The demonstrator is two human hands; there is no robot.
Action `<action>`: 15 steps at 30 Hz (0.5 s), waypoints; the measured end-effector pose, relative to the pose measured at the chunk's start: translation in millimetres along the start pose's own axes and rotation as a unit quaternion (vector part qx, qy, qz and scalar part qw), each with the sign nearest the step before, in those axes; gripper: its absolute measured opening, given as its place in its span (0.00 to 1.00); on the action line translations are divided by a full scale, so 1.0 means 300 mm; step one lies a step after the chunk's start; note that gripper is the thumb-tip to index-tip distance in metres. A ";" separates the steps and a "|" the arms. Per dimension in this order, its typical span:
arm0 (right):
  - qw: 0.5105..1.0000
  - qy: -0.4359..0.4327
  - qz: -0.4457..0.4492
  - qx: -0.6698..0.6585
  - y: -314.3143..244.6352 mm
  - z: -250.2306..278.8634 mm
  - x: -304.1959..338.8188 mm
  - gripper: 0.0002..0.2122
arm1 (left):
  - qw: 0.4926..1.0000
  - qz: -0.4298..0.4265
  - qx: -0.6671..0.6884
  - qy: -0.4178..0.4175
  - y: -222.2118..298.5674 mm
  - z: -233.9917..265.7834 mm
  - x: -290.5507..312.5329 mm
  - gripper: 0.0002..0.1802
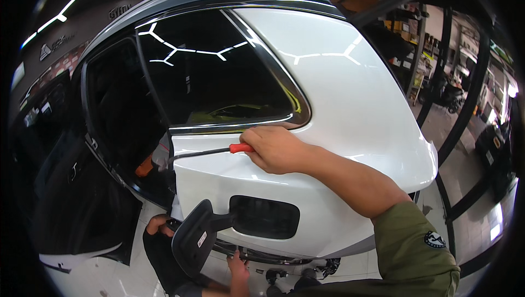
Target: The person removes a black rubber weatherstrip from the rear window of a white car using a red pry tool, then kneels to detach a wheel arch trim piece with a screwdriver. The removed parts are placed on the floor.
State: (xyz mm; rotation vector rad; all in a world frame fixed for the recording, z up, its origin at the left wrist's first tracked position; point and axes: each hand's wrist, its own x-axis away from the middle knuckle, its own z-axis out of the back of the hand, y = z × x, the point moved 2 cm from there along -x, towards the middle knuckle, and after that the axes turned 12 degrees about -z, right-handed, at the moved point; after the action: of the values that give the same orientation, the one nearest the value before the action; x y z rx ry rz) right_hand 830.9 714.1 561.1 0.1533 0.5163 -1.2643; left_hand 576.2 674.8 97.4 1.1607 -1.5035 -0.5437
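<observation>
My right hand (276, 149) is shut on the red handle of a long thin metal tool (202, 153). The tool's shaft lies across the white rear quarter panel (350, 106) of a car, and its tip reaches the panel's front edge by the open door gap. My left hand (238, 268) is low down, touching the dark lower edge of the same panel; its fingers are too small to read. The fuel flap (192, 242) hangs open below my right hand, beside its dark recess (264, 218).
The rear side window (213, 73) with chrome trim is just above my right hand. Another hand with a dark sleeve (158, 224) shows near the door sill at lower left. Dark pillars (470, 95) and workshop shelves stand to the right, over a glossy white floor (98, 275).
</observation>
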 end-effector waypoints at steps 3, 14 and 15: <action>0.999 0.014 -0.046 0.013 -0.009 0.046 0.004 0.10 | 1.000 0.010 -0.016 -0.008 -0.011 0.007 -0.023 0.25; 0.802 0.557 -0.095 0.193 0.278 0.494 0.020 0.14 | 0.998 0.045 -0.008 -0.053 -0.022 -0.004 -0.090 0.18; 0.776 0.577 -0.116 0.227 0.311 0.542 0.012 0.15 | 0.998 0.045 -0.014 -0.045 -0.020 0.008 -0.086 0.18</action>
State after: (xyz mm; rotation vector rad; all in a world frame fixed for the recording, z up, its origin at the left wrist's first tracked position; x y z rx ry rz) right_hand 965.5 676.8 686.4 1.3780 1.2947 -1.4208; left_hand 573.8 694.3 79.5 1.0538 -1.6120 -0.5602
